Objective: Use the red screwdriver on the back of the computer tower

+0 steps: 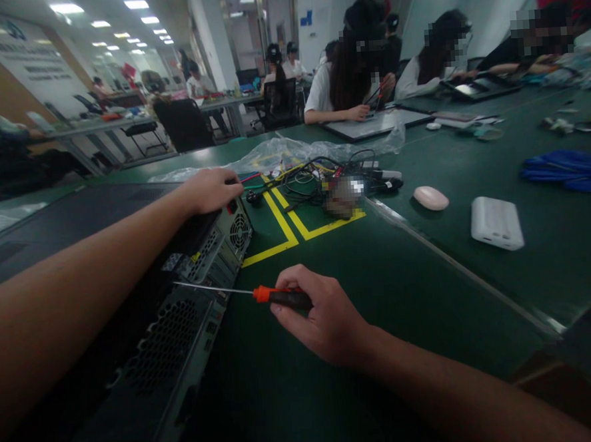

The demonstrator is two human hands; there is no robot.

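A black desktop computer case lies on its side at the left, its rear panel with vents and ports facing right. My left hand grips the far rear corner of the case, fingers curled over its edge. In my right hand is a screwdriver with an orange and black handle, closed between thumb and fingers. Its thin metal shaft points left, and the tip is at the rear panel near a small yellow mark. Whether the tip sits in a screw is too small to tell.
Tangled cables lie beyond the case, near yellow tape and clear plastic sheeting. To the right are a pinkish oval object, a white box-shaped device and blue gloves. Several people work across the green table.
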